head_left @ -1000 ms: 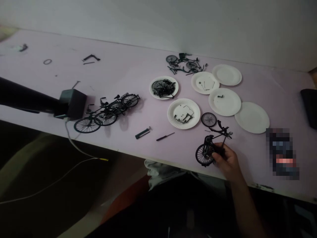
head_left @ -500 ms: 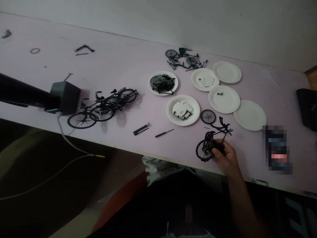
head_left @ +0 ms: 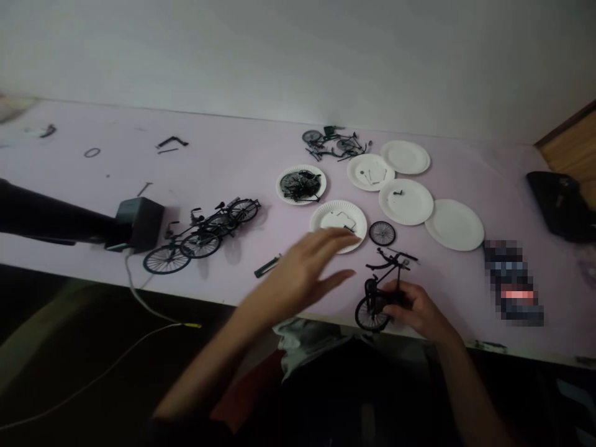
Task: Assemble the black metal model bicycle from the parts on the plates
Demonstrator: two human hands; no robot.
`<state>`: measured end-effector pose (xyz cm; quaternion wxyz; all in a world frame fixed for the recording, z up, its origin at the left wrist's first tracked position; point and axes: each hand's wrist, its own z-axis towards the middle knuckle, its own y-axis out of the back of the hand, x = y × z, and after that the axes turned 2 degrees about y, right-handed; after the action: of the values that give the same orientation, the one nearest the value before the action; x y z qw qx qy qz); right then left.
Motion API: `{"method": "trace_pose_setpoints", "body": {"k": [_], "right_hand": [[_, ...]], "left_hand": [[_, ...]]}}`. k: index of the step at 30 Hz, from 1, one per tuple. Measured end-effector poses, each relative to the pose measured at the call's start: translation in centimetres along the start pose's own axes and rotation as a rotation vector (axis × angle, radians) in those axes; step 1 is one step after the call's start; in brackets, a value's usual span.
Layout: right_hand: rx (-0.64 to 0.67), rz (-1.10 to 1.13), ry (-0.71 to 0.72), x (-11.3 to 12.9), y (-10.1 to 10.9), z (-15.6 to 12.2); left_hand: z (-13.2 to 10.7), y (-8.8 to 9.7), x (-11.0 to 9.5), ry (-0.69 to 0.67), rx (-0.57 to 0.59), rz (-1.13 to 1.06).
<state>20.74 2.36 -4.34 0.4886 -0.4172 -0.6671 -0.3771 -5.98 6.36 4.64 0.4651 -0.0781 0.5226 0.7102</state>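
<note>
My right hand is closed on a small black model bicycle that has only its rear wheel on, held upright near the front edge of the pink table. A loose black wheel lies just beyond it. My left hand hovers flat above the table with fingers stretched out, holding nothing, over the near rim of a paper plate of metal parts. A dark tool pokes out from under that hand.
Two finished model bicycles stand at the left by a dark box with a cable. Several white paper plates sit at the right, one holding black parts. Loose bicycle parts lie by the wall.
My left hand has come up into view over the table. The right hand and its bicycle have shifted slightly left and nearer the edge. The camera has tilted up.
</note>
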Motion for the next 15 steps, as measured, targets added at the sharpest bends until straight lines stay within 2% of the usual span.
{"method": "trace_pose_setpoints", "body": {"k": [1,3,7,11,15], "right_hand": [[0.038,-0.018,0.002,0.2,0.1,0.0],[0.106,-0.063,-0.005,0.6,0.2,0.0],[0.166,-0.045,-0.05,0.7,0.7,0.5],[0.08,0.154,-0.029,-0.3,1.2,1.3],[-0.086,0.263,-0.014,-1.3,1.5,1.3]], "left_hand": [[0.1,-0.9,-0.1,-0.057,0.1,0.013],[0.1,-2.9,-0.1,-0.126,0.199,0.027],[0.0,-5.4,0.6,-0.115,0.2,-0.128],[0.2,-6.1,0.6,-0.123,0.169,-0.19],[1.2,-7.3,-0.1,-0.284,0.245,-0.086]]}}
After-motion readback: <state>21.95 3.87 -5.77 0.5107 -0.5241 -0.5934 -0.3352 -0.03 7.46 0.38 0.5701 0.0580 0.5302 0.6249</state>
